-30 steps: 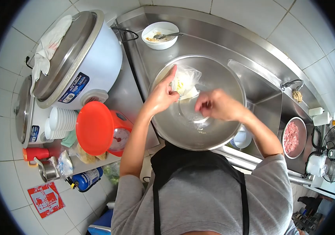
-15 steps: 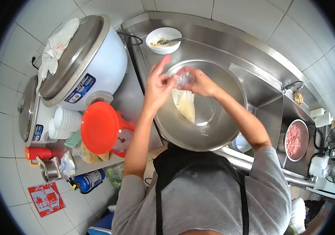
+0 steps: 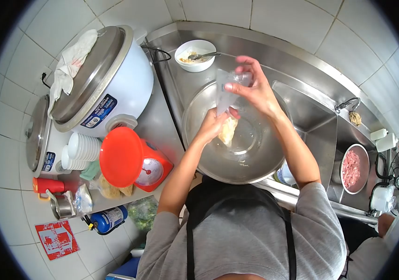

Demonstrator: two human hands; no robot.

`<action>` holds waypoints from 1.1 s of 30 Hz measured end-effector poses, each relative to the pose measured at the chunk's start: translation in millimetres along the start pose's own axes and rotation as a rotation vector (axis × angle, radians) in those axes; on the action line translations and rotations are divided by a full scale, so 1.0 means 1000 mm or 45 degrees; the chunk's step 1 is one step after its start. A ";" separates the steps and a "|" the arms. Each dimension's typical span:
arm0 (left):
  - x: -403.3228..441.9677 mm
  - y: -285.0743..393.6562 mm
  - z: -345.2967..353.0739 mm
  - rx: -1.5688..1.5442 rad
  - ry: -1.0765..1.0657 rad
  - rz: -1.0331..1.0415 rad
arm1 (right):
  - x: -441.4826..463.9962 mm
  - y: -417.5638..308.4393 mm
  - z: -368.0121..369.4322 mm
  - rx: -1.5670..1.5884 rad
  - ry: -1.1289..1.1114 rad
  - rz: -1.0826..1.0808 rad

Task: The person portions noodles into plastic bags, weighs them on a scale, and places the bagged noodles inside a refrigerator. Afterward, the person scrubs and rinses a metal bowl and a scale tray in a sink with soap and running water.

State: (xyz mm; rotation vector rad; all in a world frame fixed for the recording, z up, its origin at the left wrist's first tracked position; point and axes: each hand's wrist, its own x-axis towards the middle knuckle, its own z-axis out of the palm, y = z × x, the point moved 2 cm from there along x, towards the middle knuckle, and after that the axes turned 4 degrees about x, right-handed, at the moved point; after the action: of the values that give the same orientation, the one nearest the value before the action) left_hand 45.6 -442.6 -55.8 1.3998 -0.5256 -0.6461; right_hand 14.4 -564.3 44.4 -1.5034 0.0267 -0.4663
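Observation:
Over a wide steel bowl [image 3: 267,158] I hold a clear plastic bag [image 3: 227,98] with pale yellow contents [image 3: 228,132] in its lower end. My left hand [image 3: 214,124] is closed around the middle of the bag, just above the contents. Higher up, my right hand [image 3: 257,91] grips the bag's open-looking upper part between thumb and fingers, some fingers raised. What the pale stuff is, I cannot make out. Only a few small wet marks show on the bowl's bottom.
Behind the bowl stands a white bowl [image 3: 201,66] with a spoon [image 3: 204,55]. At left are a rice cooker [image 3: 136,77], a red scale [image 3: 157,175] and stacked white cups [image 3: 85,147]. A sink [image 3: 309,105] and a bowl of raw meat [image 3: 351,169] are at right, a person's sleeve [image 3: 372,256] lower right.
My left hand has moved down to the bag's middle. My right hand has gone up and right, stretching the bag's upper part upward. A person has come into view at lower right.

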 end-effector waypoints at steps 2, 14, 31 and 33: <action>0.002 0.002 -0.001 0.035 -0.059 -0.007 | -0.002 0.011 -0.003 -0.110 0.027 -0.030; -0.011 0.007 -0.008 0.247 -0.398 -0.214 | -0.004 0.002 -0.021 -0.789 -0.065 -0.525; -0.045 0.066 0.009 1.254 -0.187 0.847 | -0.016 -0.014 -0.073 -0.699 -1.363 0.564; -0.041 0.075 0.009 1.560 -0.062 1.014 | -0.014 -0.014 -0.076 -0.654 -1.265 0.637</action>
State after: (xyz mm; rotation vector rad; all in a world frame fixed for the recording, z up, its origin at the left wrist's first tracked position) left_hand 17.3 -417.0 21.4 2.0509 -1.5670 0.4124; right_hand -24.8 -631.8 47.5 -2.0065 -0.2694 0.7652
